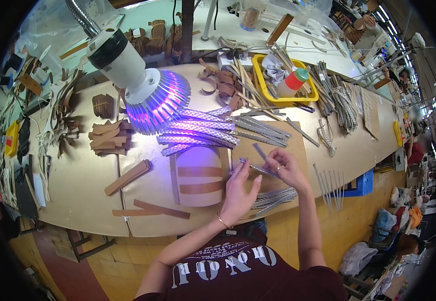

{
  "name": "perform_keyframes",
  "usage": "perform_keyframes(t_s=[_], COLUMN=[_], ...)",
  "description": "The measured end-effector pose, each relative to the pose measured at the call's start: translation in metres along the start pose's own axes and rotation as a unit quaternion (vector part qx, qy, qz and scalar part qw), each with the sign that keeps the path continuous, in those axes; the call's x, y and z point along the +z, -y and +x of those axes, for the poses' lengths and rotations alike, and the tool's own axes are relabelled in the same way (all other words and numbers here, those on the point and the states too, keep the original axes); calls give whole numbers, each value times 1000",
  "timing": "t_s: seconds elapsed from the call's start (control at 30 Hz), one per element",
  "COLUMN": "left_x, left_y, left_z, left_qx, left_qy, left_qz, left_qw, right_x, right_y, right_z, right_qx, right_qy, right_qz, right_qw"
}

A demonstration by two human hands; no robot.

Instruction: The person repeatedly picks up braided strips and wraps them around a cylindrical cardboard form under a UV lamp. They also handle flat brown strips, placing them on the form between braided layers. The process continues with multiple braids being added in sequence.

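Both hands hold one thin silver strip above the table: the left hand pinches its near end, the right hand its far end, each grip narrow, beside the lamp.

A finned lamp up and to the left of the two hands throws violet light onto the glittery strips and the pale cylinder just left of the grip. Both the left hand and right hand are evenly lit and fairly sharp. Shadows are soft. Straight bench edges bow outward, and the corners fall into black fisheye vignette. Far right looks small and hazy.
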State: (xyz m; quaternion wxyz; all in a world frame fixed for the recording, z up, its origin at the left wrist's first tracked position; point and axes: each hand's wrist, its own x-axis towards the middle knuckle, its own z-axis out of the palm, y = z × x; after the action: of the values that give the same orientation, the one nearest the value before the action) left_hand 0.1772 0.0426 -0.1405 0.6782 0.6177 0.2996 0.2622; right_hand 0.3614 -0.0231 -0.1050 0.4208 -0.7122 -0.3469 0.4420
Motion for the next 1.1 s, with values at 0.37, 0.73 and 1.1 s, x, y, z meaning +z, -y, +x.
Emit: perform_keyframes(t_s=[0.37,0.73,1.1], left_x=[-5,-112,-149], left_y=[-25,-107,-82], left_z=[-12,-42,-25], left_qx=[-71,-25,-11], left_qy=[77,127,-94], left_qz=[-35,-189,-294], left_qw=[994,973,951], right_x=[-57,63,128], right_y=[8,97,131], right_z=[-22,-28,-12], right_qx=[-53,-112,-219], right_qy=[-284,-37,4], right_qz=[497,403,-185], right_qw=[818,908,958])
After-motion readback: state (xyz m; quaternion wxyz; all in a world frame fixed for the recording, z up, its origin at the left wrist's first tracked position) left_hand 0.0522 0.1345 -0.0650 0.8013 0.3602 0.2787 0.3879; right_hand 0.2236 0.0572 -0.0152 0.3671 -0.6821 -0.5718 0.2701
